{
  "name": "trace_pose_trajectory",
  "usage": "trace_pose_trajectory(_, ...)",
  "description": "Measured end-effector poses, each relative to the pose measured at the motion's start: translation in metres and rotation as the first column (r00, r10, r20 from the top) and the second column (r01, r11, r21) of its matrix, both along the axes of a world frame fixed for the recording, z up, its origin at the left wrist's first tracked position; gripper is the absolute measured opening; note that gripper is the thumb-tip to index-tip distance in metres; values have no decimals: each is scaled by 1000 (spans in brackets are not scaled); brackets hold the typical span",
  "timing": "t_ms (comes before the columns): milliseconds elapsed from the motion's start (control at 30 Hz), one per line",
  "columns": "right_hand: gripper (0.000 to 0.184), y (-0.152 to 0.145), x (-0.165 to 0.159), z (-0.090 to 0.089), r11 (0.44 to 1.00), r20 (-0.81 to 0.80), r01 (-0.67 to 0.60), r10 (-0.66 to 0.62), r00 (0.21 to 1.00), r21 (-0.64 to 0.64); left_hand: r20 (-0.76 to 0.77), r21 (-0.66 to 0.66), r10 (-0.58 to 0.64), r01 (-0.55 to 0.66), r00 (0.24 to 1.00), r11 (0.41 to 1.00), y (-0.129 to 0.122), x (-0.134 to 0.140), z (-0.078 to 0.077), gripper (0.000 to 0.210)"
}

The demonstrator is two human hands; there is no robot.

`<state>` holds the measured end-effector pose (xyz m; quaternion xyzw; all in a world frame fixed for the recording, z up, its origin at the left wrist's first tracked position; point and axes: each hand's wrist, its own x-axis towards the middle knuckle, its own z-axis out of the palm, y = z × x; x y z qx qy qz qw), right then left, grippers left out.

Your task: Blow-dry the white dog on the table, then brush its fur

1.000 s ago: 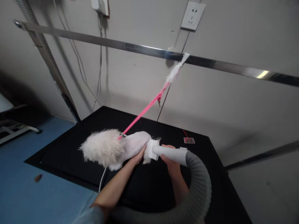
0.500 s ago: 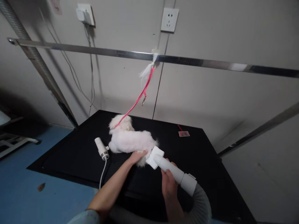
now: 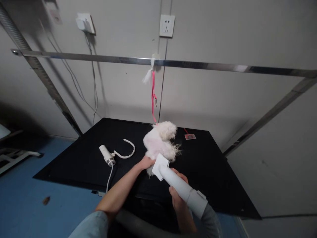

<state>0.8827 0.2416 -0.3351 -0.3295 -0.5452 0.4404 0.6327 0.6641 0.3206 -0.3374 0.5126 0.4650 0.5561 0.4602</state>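
Note:
A small white dog (image 3: 156,140), closely clipped on its back with longer curly fur on head and legs, stands on the black table (image 3: 198,185). A pink leash (image 3: 153,89) runs from its neck to the bar above. My left hand (image 3: 146,162) grips the dog low at its near end, the fingers partly hidden in fur. My right hand (image 3: 177,195) is wrapped round a white hose nozzle (image 3: 175,181), its flat square head beside my left fingers and against the fur. A grey flexible hose (image 3: 210,219) trails from the nozzle toward me.
On the table's left lies a white cylindrical device (image 3: 107,155) with a curved arm and a cable. A red slicker brush (image 3: 190,136) lies at the back right. A metal bar (image 3: 111,59) crosses above the table, before the wall socket (image 3: 167,25).
The dog has turned, its head swinging from the left to the right. The leash now hangs nearly straight down, and the device's curved arm is uncovered. Both hands keep their holds.

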Motion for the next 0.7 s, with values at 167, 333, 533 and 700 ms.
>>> trace_pose_trajectory(167, 49, -11, 11, 12, 992, -62, 92, -87, 994, 87, 144, -122, 162, -145, 976, 982, 12, 32, -13, 68)
trace_pose_trajectory(333, 49, -26, 24, 17, 984, -30, 139, -136, 990, 116, 162, -142, 100, -77, 982, 987, 17, 45, -9, 58)
trace_pose_trajectory(533, 60, -42, 32, 18, 994, 121, 35, -48, 991, 108, 291, -127, 81, -45, 953, 991, 12, 73, -6, 59)
trace_pose_trajectory(700, 54, -53, 39, 16, 990, 115, 93, -105, 988, 102, 380, -205, 286, -222, 879, 953, 16, 65, 6, 53)
